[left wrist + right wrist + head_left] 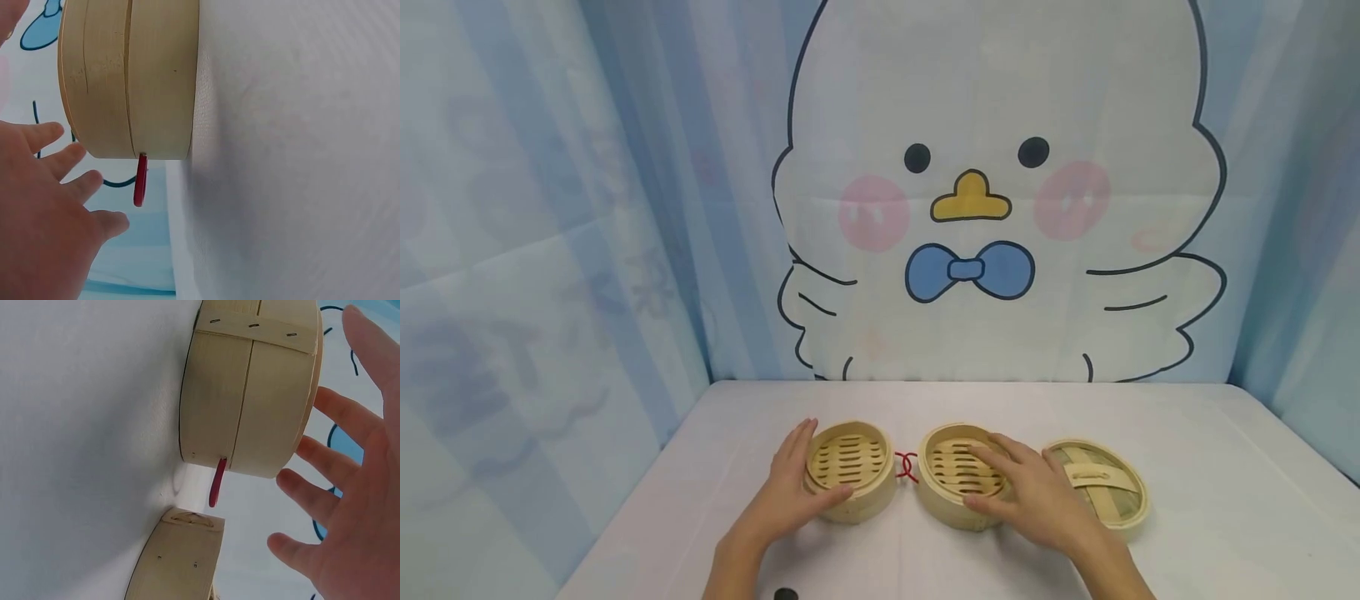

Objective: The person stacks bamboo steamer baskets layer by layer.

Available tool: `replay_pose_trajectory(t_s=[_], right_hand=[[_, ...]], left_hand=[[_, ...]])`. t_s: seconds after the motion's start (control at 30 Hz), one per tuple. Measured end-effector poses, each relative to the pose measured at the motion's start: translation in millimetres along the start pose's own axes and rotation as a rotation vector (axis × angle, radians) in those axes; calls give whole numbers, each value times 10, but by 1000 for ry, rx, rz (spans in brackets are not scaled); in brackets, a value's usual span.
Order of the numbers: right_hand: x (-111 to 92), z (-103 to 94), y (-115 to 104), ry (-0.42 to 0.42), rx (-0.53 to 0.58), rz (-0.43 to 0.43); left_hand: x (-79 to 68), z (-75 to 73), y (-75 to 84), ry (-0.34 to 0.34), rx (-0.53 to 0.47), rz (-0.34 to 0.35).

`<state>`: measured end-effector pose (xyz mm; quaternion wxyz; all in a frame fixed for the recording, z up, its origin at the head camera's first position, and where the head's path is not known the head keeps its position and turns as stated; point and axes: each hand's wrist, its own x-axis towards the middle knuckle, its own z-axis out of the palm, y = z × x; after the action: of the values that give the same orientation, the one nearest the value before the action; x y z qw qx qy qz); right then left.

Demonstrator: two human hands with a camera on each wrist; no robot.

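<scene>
Two round bamboo steamer baskets stand side by side on the table, slatted bottoms showing inside. At the left basket, my left hand reaches around the left side, fingers extended along the rim and thumb over the front edge. My right hand is spread over the right side of the right basket, with fingertips above its rim. Red cord loops lie between the two baskets. In the left wrist view a red loop sticks out from the basket wall; my left fingers look loosely spread.
A woven bamboo lid with a strap handle lies right of the baskets, partly behind my right hand. A small black object shows at the front edge of the view. Behind the white table hangs a printed curtain.
</scene>
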<state>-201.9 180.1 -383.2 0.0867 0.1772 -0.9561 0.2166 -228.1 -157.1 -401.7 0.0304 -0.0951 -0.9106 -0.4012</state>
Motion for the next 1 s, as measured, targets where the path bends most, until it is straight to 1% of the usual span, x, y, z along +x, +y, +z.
replay_pose_trajectory(t_s=[0.23,0.4,0.5,0.67,0.83,1.0], right_hand=[[-9,-8,44,-27,24,-18],[-7,-14,53,-30,24,-24],[-4,-13,60,-20,26,-36],[-5,-14,66,-24,68,-34],[-1,-20,79,-20,99,-53],[2,-24,96,-19,119,-73]], left_hand=[[3,14,2,-17,-23,-55],[2,16,-11,-27,-45,-71],[2,17,-34,-37,-58,-64],[1,17,-86,-49,-77,-51],[7,25,-114,-51,-95,-54],[-3,23,-134,-51,-124,-41]])
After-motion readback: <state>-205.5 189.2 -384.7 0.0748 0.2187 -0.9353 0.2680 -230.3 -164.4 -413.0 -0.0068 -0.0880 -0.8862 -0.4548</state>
